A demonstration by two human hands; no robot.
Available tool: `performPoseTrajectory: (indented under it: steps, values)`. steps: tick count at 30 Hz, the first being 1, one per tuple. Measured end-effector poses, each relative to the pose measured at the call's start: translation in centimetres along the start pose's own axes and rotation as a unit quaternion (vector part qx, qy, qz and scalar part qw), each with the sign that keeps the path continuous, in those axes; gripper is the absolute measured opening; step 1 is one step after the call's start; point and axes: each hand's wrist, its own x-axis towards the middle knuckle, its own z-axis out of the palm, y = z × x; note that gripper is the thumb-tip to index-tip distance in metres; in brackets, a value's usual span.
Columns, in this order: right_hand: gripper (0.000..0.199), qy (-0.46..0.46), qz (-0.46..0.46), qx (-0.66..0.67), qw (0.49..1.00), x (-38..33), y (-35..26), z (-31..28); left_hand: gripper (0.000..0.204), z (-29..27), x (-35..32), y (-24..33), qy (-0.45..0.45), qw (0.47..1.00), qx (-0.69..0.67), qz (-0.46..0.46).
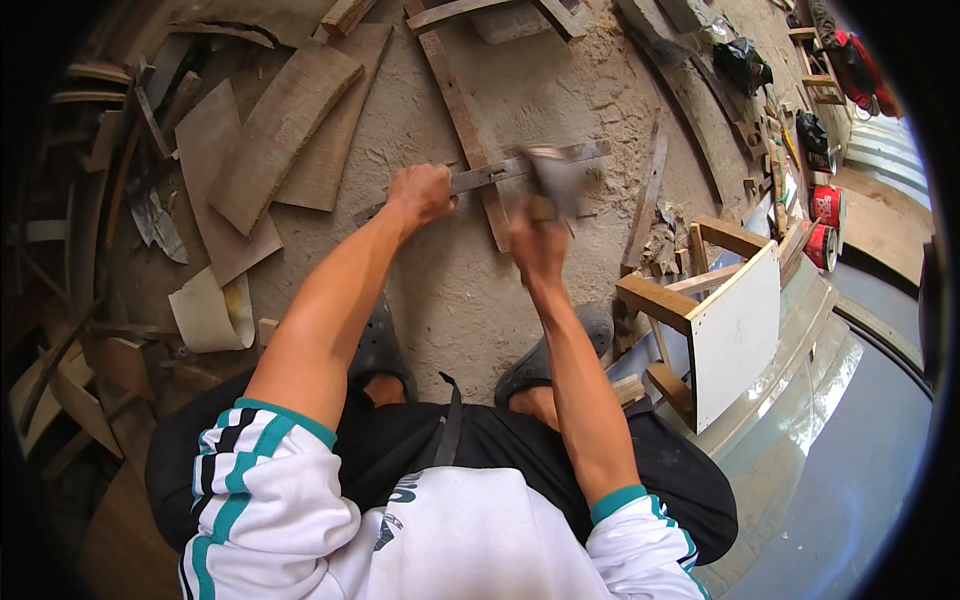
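Left hand [420, 193] stretched out, clenched on metal strip [520, 165]; right hand [540, 240] raised, gripped blurred tool [556, 178].

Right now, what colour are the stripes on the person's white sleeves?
Teal and black stripes on the white sleeves, clearest on the left one in the head view.

1. Your left hand [420, 193] grips the metal strip [500, 170] lying across a wooden slat [462, 120] on the floor [450, 290].
2. Your right hand [540, 240] sits just right of it.
3. Curved boards [280, 130] lie left; a stool [715, 310] stands right.
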Motion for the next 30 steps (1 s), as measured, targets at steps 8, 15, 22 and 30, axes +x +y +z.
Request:
performPoseTrajectory:
  steps: [8,15,22,30]
  values:
    - [0.024,-0.123,0.101,-0.064,0.985,2.0,-5.9,-2.2,0.034,0.5,-0.5,-0.5,-0.001,1.000,0.002,-0.011]
    - [0.021,-0.233,0.169,-0.144,0.947,-0.2,-0.4,-1.0,0.035,0.2,-0.4,0.0,0.003,1.000,0.012,0.004]
    - [0.017,-0.058,0.010,-0.009,0.998,0.4,-4.8,-1.4,0.035,-0.1,-0.2,0.0,-0.012,1.000,0.011,-0.004]
    - [0.018,-0.239,0.125,-0.165,0.949,1.9,-5.6,-2.2,0.033,0.3,-0.3,-0.1,-0.003,1.000,0.010,-0.005]
